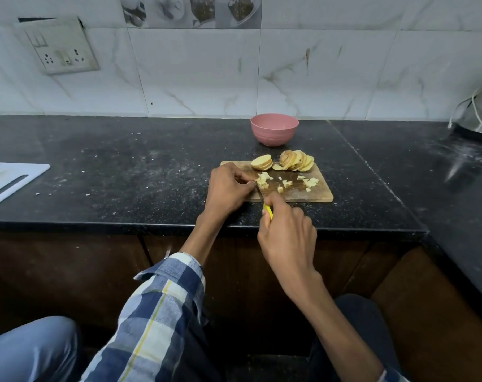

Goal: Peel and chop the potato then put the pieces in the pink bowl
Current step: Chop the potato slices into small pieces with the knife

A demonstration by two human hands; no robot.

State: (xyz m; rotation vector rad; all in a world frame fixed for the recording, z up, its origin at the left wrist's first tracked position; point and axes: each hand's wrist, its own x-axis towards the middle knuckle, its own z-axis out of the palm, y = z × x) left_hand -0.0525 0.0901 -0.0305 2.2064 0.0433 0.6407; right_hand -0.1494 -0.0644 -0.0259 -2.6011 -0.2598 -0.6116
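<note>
A wooden cutting board [321, 194] lies on the black counter. Round potato slices [297, 160] with skin on their edges lean in two stacks along its far edge. Small potato cubes [310, 182] are scattered across its middle. My left hand [228, 190] rests on the board's left end, its fingertips pinching a cluster of potato pieces [264, 180]. My right hand [286, 232] grips a knife with a yellow handle [268, 210]; its blade points into the pieces by my left fingers. The pink bowl [274, 129] stands behind the board, near the wall.
A white plastic cutting board [12, 180] lies at the counter's left edge. A steel vessel [479, 111] sits at the far right. A switch and socket plate [60, 46] hangs on the tiled wall. Small scraps dot the counter [124, 166].
</note>
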